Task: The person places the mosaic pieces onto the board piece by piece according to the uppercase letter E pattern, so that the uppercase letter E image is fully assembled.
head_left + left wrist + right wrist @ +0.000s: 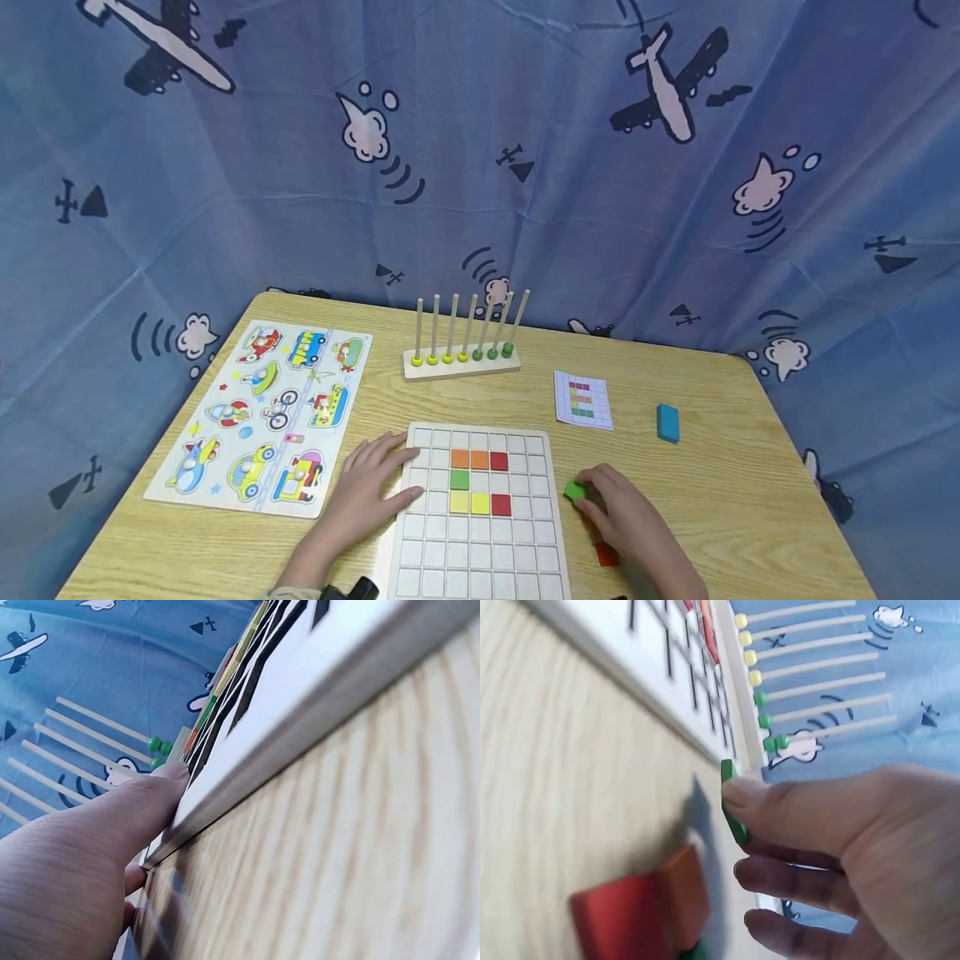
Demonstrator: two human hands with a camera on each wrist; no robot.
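A white grid board lies flat in front of me, with orange, red, green and yellow square tiles in its upper cells. My left hand rests at the board's left edge. In the left wrist view its thumb lies on the board's edge, with other fingers partly hidden. To the right of the board, my right hand pinches a green tile between thumb and fingers, above the table. Beneath that hand lie a red tile and an orange tile, with a bit of green beside them.
A picture puzzle board lies at the left. Behind the grid board stands a peg rack with yellow and green beads. A printed pattern card and a blue block lie at the right rear. A blue curtain hangs behind the table.
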